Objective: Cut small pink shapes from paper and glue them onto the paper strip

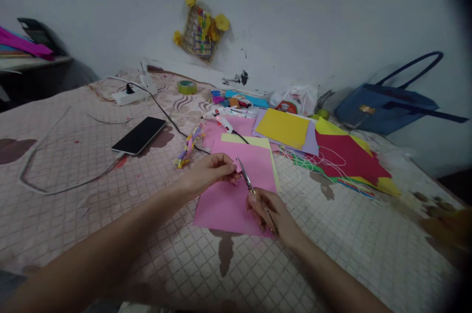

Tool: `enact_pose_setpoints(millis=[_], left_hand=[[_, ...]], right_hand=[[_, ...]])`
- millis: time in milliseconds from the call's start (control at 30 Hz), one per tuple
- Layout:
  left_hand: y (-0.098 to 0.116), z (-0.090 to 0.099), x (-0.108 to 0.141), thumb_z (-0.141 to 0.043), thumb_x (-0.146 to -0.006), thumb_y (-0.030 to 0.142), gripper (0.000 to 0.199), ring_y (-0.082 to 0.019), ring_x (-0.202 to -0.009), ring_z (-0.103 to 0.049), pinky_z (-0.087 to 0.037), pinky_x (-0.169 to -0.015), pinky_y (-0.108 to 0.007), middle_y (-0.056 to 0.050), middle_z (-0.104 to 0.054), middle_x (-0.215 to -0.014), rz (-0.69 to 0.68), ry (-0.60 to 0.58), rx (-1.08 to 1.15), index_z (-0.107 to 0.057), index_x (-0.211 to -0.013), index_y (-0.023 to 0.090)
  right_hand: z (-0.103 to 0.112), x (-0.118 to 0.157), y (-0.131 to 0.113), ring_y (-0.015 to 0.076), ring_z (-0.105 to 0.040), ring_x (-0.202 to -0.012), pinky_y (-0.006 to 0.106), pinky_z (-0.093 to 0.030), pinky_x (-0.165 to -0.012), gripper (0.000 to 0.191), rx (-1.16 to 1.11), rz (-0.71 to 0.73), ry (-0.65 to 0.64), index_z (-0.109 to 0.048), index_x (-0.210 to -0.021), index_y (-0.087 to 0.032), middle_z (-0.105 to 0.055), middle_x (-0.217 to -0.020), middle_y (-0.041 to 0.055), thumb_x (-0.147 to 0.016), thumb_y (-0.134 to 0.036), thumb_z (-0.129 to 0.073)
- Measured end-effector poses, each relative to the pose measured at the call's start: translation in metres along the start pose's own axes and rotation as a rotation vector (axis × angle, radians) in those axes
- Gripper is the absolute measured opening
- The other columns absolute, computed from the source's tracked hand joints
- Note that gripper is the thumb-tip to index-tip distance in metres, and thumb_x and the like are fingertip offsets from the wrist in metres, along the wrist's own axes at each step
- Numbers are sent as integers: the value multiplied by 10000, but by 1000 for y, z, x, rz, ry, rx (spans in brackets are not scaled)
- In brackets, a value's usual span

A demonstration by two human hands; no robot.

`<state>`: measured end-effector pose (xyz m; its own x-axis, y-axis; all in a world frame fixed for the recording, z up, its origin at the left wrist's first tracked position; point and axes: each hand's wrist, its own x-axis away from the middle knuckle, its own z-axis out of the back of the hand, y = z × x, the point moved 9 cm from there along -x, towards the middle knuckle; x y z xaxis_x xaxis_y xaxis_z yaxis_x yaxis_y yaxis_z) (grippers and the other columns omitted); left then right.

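My right hand (268, 212) is closed around the handles of a pair of scissors (246, 177), whose blades point up and to the left. Between the fingertips of my left hand (217, 169) is pinched a small piece of pink paper (238, 165), and the blades reach its right edge. Whether the blades are parted is too small to tell. Both hands are above a large pink paper sheet (224, 209), which lies over a pale yellow sheet (277, 180). Left of the sheets sits a small twisted paper craft (189, 145) in purple, yellow and pink.
A glue gun (219, 118) with a black cord lies behind the sheets. To the left are a charging phone (140, 136) and a power strip (131, 95). Yellow paper (283, 128), red paper (346, 155), white string (313, 158) and a blue handbag (383, 106) are to the right.
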<state>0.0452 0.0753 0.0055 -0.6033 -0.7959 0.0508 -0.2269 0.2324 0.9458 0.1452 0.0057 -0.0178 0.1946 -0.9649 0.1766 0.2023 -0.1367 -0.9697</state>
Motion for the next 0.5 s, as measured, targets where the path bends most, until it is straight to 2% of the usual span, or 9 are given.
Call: enact_pose_setpoints(millis=[500], left_hand=[[1,-2,0,-623,-742,218,140,-124,-696,-597,-445,-719,-293,-56,-637,-731,11,-14,16,-537,-735,107]], right_hand=[[-3,3,-7,67,-327,-405,188,-284,-391,370,6,45,-33,-492,-703,-165,-362,-482,-71,-825,-512,-456]])
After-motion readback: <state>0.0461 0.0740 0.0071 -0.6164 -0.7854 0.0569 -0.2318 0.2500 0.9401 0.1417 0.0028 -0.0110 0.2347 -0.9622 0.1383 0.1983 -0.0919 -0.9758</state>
